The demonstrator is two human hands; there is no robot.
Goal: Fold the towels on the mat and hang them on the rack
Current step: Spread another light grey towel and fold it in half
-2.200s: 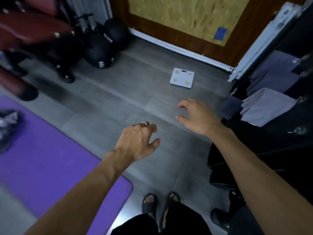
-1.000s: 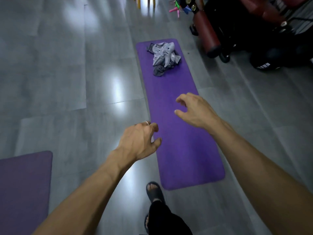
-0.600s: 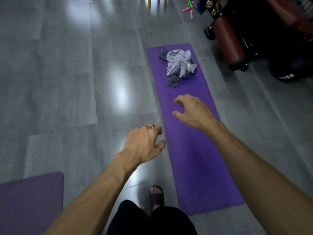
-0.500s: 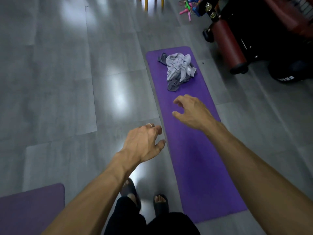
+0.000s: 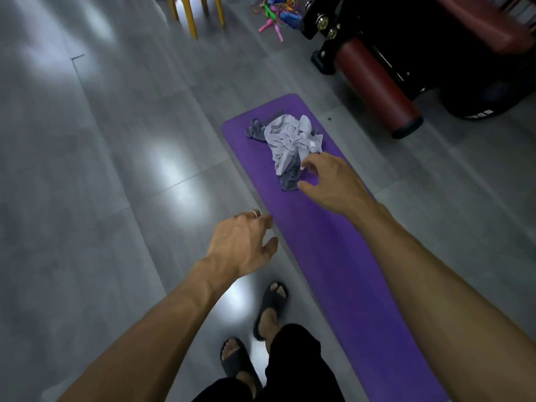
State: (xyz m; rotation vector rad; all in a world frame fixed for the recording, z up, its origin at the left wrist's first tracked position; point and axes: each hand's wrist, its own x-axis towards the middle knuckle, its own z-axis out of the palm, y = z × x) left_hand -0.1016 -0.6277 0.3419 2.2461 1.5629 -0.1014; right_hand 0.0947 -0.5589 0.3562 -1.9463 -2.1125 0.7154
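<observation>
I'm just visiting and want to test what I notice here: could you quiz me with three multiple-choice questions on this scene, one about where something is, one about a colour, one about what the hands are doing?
1. Where does the crumpled towel pile lie?
A. at the far end of the mat
B. on the bare floor
C. on the yellow stool

2. What colour is the exercise mat?
A. green
B. purple
C. red

3. What are the hands holding?
A. a towel each
B. one towel between them
C. nothing

Answers:
1 A: the pile sits on the mat's far end, near the red padded roller.
2 B: its whole surface is purple.
3 C: the left hand and right hand are both open and empty, the right hand nearest the pile.
</observation>
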